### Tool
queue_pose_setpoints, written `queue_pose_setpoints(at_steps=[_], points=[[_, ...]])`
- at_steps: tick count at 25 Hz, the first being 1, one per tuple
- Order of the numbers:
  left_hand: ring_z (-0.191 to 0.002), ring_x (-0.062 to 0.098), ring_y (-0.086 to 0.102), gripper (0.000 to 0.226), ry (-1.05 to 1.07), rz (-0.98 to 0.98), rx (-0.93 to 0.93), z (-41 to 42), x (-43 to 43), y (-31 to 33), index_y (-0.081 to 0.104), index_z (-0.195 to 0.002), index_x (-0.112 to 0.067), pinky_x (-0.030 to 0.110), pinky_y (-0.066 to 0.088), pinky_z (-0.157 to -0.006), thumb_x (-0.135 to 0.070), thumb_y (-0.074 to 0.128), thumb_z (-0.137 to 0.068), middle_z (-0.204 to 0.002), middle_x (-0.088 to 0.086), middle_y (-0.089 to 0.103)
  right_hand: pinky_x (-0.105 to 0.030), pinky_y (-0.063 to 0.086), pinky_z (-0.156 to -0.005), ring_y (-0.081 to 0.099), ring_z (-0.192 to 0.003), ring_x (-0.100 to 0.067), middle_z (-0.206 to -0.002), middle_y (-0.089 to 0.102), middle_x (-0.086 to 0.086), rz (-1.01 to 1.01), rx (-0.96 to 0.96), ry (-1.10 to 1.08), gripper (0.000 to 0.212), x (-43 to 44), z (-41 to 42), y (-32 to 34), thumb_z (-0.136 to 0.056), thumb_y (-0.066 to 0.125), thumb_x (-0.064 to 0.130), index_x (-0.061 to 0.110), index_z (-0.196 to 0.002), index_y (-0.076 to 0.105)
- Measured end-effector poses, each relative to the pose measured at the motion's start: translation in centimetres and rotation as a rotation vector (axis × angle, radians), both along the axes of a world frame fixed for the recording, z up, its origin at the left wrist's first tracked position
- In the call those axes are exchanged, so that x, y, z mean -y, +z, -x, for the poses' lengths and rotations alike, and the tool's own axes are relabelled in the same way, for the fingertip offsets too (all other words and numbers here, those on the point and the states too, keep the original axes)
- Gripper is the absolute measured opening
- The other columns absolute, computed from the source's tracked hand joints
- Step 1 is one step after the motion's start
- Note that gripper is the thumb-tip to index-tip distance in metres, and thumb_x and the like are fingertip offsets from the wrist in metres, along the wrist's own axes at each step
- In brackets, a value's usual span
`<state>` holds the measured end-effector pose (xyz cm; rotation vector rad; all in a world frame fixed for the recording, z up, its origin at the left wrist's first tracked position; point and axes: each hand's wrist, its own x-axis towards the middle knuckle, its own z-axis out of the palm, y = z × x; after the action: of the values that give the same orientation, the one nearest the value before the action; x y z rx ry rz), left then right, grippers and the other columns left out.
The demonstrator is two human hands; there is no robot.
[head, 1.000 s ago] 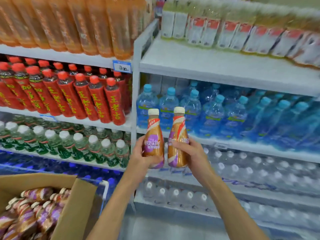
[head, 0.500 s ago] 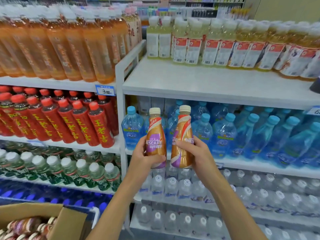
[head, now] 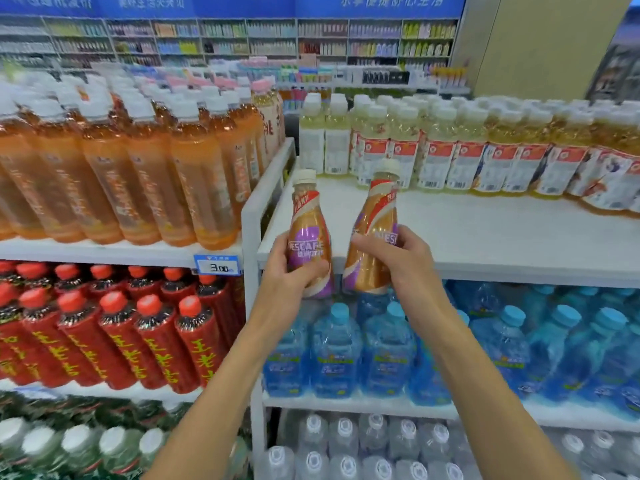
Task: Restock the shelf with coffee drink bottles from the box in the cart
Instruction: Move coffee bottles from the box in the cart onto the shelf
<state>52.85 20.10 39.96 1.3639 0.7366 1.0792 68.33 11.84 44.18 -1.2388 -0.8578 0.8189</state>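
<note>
My left hand [head: 289, 275] grips an upright coffee drink bottle [head: 308, 226] with a gold and purple label and a cream cap. My right hand [head: 401, 261] grips a second coffee drink bottle [head: 375, 220], tilted a little to the right. Both bottles are held side by side in front of the front edge of the white top shelf [head: 485, 237], whose near part is bare. The box and the cart are out of view.
Pale yellow drink bottles [head: 433, 150] stand in rows at the back of the top shelf. Orange tea bottles [head: 156, 168] fill the left shelf, red-capped bottles [head: 138, 323] below them. Blue water bottles [head: 381, 348] and clear water bottles [head: 346, 445] fill the lower right shelves.
Both hands have lifted the two bottles from the blue water shelf level up to the top shelf's front edge. The view has tilted upward, and the box has left the frame.
</note>
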Motion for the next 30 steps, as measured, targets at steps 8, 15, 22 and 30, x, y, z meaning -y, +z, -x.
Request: queue_pose_setpoints(at_steps=[8, 15, 22, 30], points=[[-0.104, 0.008, 0.069, 0.06, 0.043, -0.149, -0.086, -1.9, -6.5, 1.9, 0.045, -0.138, -0.023, 0.032, 0.056, -0.091, -0.012, 0.075, -0.087, -0.12, -0.002, 0.067, -0.03, 0.06, -0.078, 0.072, -0.084, -0.007, -0.099, 0.073, 0.004, 0.009, 0.178, -0.037, 0.037, -7.8, -1.2, 1.0, -0.08, 0.082, 0.025, 0.021, -0.111, 0.062], [-0.119, 0.009, 0.061, 0.071, 0.105, -0.211, -0.157, -2.1, -8.2, 0.6, 0.038, -0.141, -0.024, 0.034, 0.051, -0.103, -0.007, 0.078, -0.084, -0.131, -0.002, 0.059, -0.014, 0.054, -0.072, 0.067, -0.084, 0.005, -0.1, 0.068, 0.015, -0.035, 0.272, -0.079, 0.051, -8.8, -1.7, -1.0, -0.079, 0.084, 0.024, 0.027, -0.12, 0.054], [-0.124, 0.002, 0.057, 0.08, 0.082, -0.246, -0.244, -1.8, -8.1, 0.3, 0.035, -0.148, -0.031, 0.035, 0.048, -0.108, -0.015, 0.08, -0.084, -0.135, -0.012, 0.058, -0.012, 0.053, -0.078, 0.064, -0.095, 0.007, -0.112, 0.064, 0.017, -0.051, 0.358, -0.039, 0.066, -9.3, -1.6, -2.4, -0.079, 0.085, 0.028, 0.031, -0.13, 0.043], [-0.114, 0.005, 0.062, 0.075, 0.202, -0.226, -0.258, -1.1, -7.4, 0.4, 0.048, -0.138, -0.024, 0.034, 0.053, -0.1, -0.016, 0.088, -0.075, -0.126, -0.01, 0.063, -0.014, 0.054, -0.08, 0.065, -0.095, 0.007, -0.111, 0.067, 0.019, 0.002, 0.451, -0.029, 0.064, -9.0, -2.8, -2.8, -0.069, 0.091, 0.017, 0.03, -0.123, 0.057]])
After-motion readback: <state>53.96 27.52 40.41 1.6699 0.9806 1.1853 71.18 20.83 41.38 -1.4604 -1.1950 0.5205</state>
